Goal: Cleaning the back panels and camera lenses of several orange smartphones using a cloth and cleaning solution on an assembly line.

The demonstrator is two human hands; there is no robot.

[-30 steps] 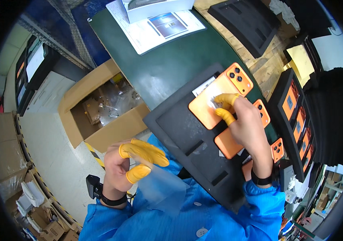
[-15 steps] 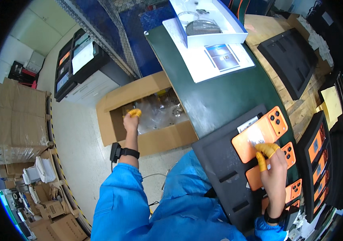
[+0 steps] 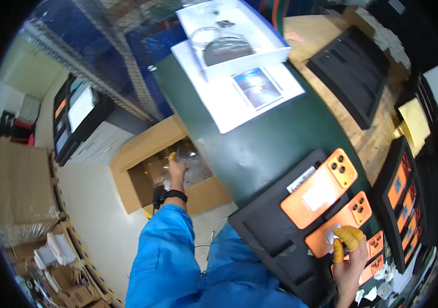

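Clock times are read off the middle of the view, 12 being straight up. Down at 4 o'clock, the second orange phone (image 3: 346, 216) is being worked on by the right hand (image 3: 351, 263), which is wrapped in yellow covers at the fingertips. Thumb and finger are held close together over a crinkly, shiny clear patch (image 3: 332, 234) on the phone's back, but whether that's properly pinched or just touched can't be told from this angle.

The first orange phone (image 3: 298, 205) is parked just above, a bit before 4 o'clock, with a pale rectangle (image 3: 315, 197) on its back and its camera bump pointed towards 2. Two more orange phones (image 3: 376, 241) are lined up below, partly hidden by the right hand. A black foam tray (image 3: 267, 228) is tucked under the row, around 5 o'clock, on the green table (image 3: 255, 159).

Between 8 and 9, the left hand (image 3: 177, 168) is dipped into an open cardboard box (image 3: 125, 156) with clear plastic (image 3: 193, 169) inside. Its fingertips are yellow-covered too; the grip is too small and blurry to call, so can't tell if anything's held.

A white box (image 3: 252, 60) is set at 12, a printed sheet (image 3: 224, 110) is spread towards 1, and another black tray (image 3: 352, 72) is laid at 2.
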